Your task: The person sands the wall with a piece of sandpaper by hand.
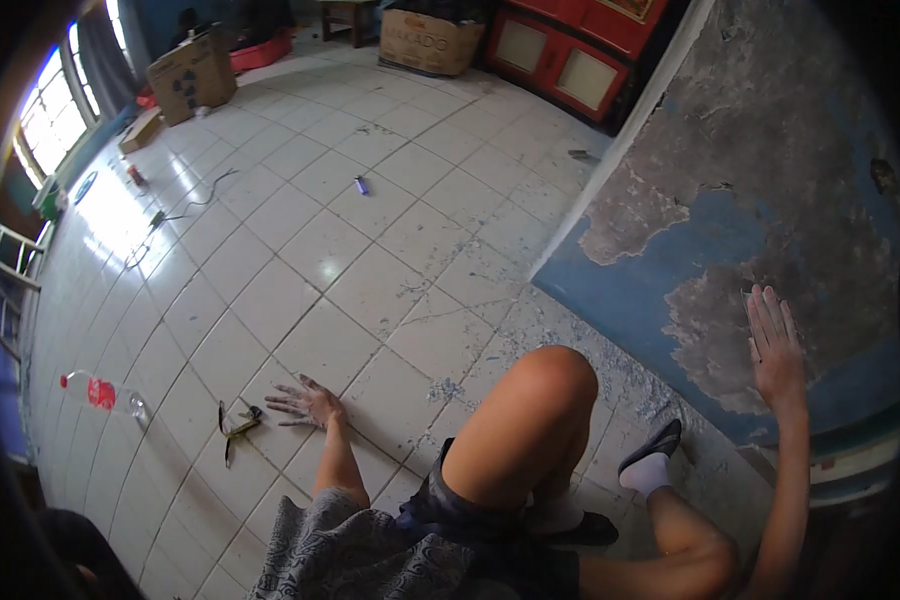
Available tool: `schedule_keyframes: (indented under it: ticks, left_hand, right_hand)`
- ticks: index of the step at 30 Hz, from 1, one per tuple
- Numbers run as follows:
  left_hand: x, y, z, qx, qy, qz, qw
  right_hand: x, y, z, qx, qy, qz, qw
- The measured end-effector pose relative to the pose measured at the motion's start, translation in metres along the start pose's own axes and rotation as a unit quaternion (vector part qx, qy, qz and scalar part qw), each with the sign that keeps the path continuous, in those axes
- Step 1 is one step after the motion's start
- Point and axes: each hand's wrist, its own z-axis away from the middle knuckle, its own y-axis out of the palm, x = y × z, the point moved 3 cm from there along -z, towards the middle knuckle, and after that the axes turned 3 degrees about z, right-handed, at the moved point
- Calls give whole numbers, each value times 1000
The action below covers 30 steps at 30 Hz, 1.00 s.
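Note:
My left hand (308,404) rests palm down on the tiled floor, its fingers spread and coated with pale dust. Just left of it lies a small dark and yellowish object (238,430) with thin arms, whose kind I cannot make out. My right hand (776,340) is laid flat on the wall (715,325), fingers stretched upward, over a bare grey patch where the blue paint is gone. A thin edge shows beside the fingers; whether something is under the palm I cannot tell. Paint flakes (445,390) are scattered over the tiles near my bent knee.
A clear plastic bottle (102,393) with a red label lies at the left. Farther off are a purple lighter-like object (361,185), a cable (202,203), cardboard boxes (428,43) and a red cabinet (570,60). The wall's corner juts out at the right.

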Motion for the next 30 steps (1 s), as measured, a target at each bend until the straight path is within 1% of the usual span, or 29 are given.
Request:
schedule_keyframes:
  ticks: [1,2,5,6,9,10,12,14,17,18,20,23,26,28,29,30]
  left_hand:
    - [-3,-1,2,-13,-1,-12,1000]
    - [-4,-1,4,-10,9,8,1000]
    - [-9,-3,1,22,-22,-40,999]
    - [-9,-2,1,-8,-11,-46,999]
    - [-8,2,1,5,-17,-48,999]
    - [-7,7,0,-16,-12,-52,998]
    - [-7,8,0,-13,-12,-55,998]
    - [-10,-1,2,-4,-11,-47,999]
    - [-8,4,-1,-1,-9,-57,998]
    - [-7,6,0,-42,10,-5,999]
    - [-2,13,1,-32,14,9,999]
    - [-1,15,-1,-21,14,-2,1000]
    - [-6,11,-2,-6,16,-4,1000]
    - [-15,0,1,17,8,-26,999]
    - [-19,1,2,9,10,-27,1000]
    - [-19,3,2,3,12,-31,999]
  right_hand:
    - [0,-7,1,9,3,-12,1000]
    - [1,-14,1,18,7,-25,1000]
    - [2,-33,-3,47,15,-64,997]
    - [2,-37,-5,50,17,-77,996]
    - [5,-49,-13,62,18,-106,992]
    - [7,-51,-16,64,18,-117,991]
    - [13,-53,-20,70,16,-136,988]
    - [20,-49,-26,77,13,-161,984]
    - [31,-20,-53,39,8,-196,980]
    - [35,-8,-61,34,4,-192,981]
    - [44,18,-76,25,-20,-191,981]
    - [45,64,-89,-53,-44,-231,971]
    - [40,84,-101,-135,-36,-265,954]
    - [39,104,-101,-173,-28,-292,940]
    - [39,112,-103,-195,-23,-303,933]
    - [42,118,-103,-182,-21,-311,932]
